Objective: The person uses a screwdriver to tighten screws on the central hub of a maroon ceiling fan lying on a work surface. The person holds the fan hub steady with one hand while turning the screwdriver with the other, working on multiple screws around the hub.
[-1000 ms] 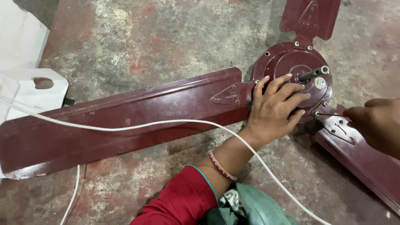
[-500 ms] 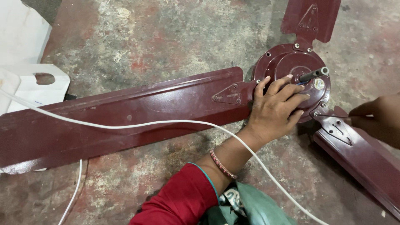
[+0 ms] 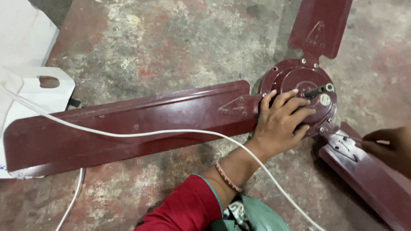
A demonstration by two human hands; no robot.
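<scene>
A maroon ceiling fan lies on the floor, with its round motor hub at the upper right. My left hand lies flat on the hub's near side, fingers spread toward the short black shaft. At the right edge, my right hand pinches a thin screwdriver. Its tip points at the metal bracket joining the lower right blade to the hub. The long left blade stretches across the floor.
A white cable runs over the long blade and past my left wrist. White plastic furniture stands at the left edge. A third blade points up to the top edge. The concrete floor is stained and rough.
My right hand has dropped a little lower over the right blade, still holding the thin tool at the bracket. My left hand has stayed on the hub.
</scene>
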